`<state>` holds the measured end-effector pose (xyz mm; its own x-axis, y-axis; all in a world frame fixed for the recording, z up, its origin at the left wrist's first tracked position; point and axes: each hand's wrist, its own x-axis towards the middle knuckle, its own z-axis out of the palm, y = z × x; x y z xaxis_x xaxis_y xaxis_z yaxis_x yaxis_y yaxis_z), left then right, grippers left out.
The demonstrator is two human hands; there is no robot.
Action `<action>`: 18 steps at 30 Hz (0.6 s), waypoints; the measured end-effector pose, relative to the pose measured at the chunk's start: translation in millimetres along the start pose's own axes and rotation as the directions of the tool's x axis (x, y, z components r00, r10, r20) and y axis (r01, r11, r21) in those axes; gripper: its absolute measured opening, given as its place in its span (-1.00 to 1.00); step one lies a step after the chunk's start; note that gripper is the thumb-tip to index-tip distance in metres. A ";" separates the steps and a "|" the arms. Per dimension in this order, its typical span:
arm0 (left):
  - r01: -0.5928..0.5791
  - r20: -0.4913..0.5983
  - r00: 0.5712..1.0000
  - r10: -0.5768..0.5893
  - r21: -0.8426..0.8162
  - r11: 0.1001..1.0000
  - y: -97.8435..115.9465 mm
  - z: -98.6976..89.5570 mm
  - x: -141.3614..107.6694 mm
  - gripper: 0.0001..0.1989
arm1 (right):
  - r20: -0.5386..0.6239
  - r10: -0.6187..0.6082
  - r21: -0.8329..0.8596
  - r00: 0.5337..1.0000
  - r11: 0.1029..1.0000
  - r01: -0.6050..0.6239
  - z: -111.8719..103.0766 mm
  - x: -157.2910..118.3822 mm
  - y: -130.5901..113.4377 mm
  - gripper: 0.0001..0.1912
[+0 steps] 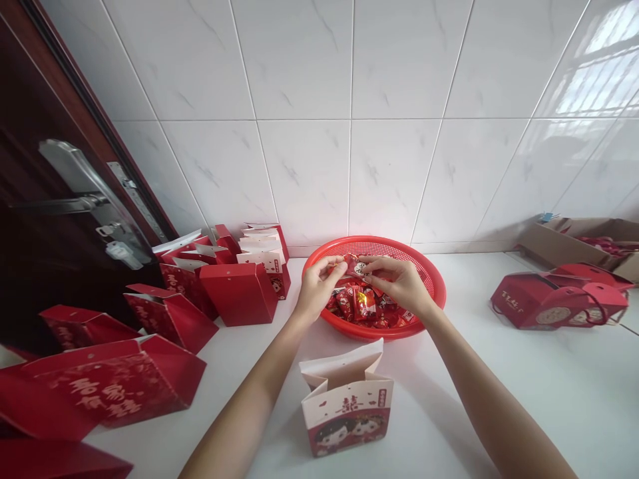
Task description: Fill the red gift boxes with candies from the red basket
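Observation:
Above a red plastic basket (437, 293), my left hand (319, 283) and my right hand (397, 279) pinch a small red wrapped candy (355, 266) from its two sides. Both hands have their fingers closed on the wrapper. Several shiny red and gold wrapped candies (367, 305) lie in the basket below. Between my forearms, an open paper gift bag (347, 406) stands upright on the white table, white at the top with two cartoon faces on a red lower part. What lies inside the bag is hidden.
Several red paper gift bags (114, 382) stand along the left, with more white-topped ones (264, 256) by the wall. On the right are red gift boxes (539, 303) with cords and a cardboard box (564, 243). A dark door (30, 233) with a metal handle borders the left; a tiled wall closes the back.

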<state>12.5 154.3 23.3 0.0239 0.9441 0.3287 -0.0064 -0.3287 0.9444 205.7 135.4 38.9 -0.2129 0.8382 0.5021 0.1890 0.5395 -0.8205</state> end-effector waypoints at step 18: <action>0.074 -0.033 0.997 -0.076 -0.073 0.995 0.5 1.3 -2.1 -0.58 | -0.231 0.262 -0.511 0.937 0.787 -0.346 -19.4 5.1 4.1 -0.68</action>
<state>13.7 152.2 23.0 -0.0089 0.9668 0.2555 -0.0780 -0.2554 0.9637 224.0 143.4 43.4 0.0712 0.9454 0.3182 0.7119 0.1753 -0.6800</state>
